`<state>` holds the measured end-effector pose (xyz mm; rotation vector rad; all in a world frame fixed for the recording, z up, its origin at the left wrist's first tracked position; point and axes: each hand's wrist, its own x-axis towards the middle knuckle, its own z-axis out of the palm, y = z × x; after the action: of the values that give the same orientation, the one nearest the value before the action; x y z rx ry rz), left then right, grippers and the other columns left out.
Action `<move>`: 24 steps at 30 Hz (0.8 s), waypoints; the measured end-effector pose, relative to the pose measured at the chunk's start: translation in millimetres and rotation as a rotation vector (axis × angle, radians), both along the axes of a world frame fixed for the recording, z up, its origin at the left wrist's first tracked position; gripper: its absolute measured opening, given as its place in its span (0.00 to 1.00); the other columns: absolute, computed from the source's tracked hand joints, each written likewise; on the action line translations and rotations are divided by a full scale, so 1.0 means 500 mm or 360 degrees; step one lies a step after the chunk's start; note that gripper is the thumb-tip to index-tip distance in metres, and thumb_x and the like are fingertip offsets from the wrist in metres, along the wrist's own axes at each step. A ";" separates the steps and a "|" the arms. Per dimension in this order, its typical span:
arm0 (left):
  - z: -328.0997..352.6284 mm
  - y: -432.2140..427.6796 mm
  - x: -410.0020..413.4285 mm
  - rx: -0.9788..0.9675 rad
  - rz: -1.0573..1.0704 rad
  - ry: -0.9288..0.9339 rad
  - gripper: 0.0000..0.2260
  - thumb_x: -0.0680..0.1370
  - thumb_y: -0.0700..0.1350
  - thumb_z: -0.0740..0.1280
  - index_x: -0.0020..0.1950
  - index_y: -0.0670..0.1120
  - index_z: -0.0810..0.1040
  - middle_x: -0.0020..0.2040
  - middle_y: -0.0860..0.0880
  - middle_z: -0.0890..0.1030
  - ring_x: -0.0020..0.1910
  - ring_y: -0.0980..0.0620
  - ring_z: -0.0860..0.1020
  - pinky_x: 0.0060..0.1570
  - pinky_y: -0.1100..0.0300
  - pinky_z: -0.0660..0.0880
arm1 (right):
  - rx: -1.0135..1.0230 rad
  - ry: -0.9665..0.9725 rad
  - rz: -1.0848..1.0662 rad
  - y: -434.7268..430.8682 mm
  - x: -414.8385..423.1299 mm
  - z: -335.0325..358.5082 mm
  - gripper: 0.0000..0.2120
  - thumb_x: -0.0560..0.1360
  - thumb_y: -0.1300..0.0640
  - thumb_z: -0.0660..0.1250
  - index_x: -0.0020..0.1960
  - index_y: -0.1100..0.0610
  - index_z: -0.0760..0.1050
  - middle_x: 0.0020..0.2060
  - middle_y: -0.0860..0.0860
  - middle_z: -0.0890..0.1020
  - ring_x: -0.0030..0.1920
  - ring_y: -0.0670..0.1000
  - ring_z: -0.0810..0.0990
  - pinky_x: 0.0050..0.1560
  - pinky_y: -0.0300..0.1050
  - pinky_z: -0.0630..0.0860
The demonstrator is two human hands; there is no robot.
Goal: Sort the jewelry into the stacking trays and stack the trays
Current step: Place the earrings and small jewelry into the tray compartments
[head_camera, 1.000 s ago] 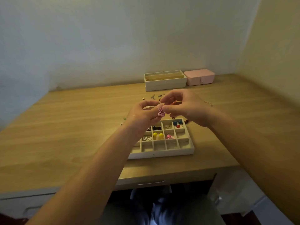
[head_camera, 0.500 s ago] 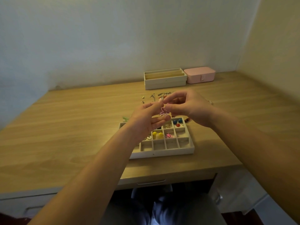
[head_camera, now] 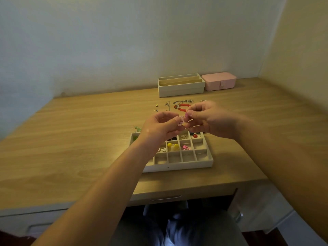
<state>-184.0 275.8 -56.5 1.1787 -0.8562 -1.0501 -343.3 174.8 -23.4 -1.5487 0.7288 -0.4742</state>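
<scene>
L hand [head_camera: 159, 126] + R hand [head_camera: 210, 119] both pinch pink flower piece [head_camera: 181, 121] above tray [head_camera: 177, 166]. Risk: grip slips, piece falls in wrong compartment.

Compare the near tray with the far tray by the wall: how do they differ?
The near tray has small square cells; the far tray has long slots. The near tray holds jewelry; the far tray's slots look empty. The near tray is low; the far tray stands taller. Both are beige and rectangular.
</scene>
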 end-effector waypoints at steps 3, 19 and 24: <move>0.001 0.001 0.000 0.0031 0.0018 -0.0043 0.09 0.77 0.39 0.73 0.56 0.41 0.80 0.51 0.41 0.86 0.50 0.43 0.86 0.47 0.57 0.82 | -0.0158 0.0064 -0.0028 0.006 0.003 -0.002 0.04 0.82 0.63 0.63 0.54 0.60 0.77 0.45 0.56 0.84 0.41 0.50 0.87 0.39 0.42 0.83; 0.009 0.012 -0.006 0.0179 0.0089 -0.0451 0.09 0.76 0.40 0.75 0.54 0.40 0.82 0.43 0.43 0.87 0.44 0.47 0.87 0.46 0.55 0.83 | -0.0535 0.0290 0.0004 0.010 0.010 -0.008 0.07 0.76 0.63 0.74 0.54 0.59 0.81 0.47 0.57 0.84 0.43 0.53 0.87 0.41 0.42 0.84; 0.008 0.009 -0.006 0.0216 0.0083 -0.0636 0.09 0.76 0.44 0.76 0.53 0.44 0.82 0.42 0.47 0.87 0.42 0.50 0.86 0.39 0.59 0.82 | -0.0579 0.0335 -0.0020 0.004 0.004 -0.011 0.07 0.74 0.64 0.76 0.51 0.61 0.82 0.44 0.57 0.84 0.38 0.49 0.86 0.37 0.39 0.82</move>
<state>-187.2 280.4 -52.5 1.5488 -1.0682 -0.8521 -341.3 176.7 -28.7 -1.9568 0.8472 -0.4758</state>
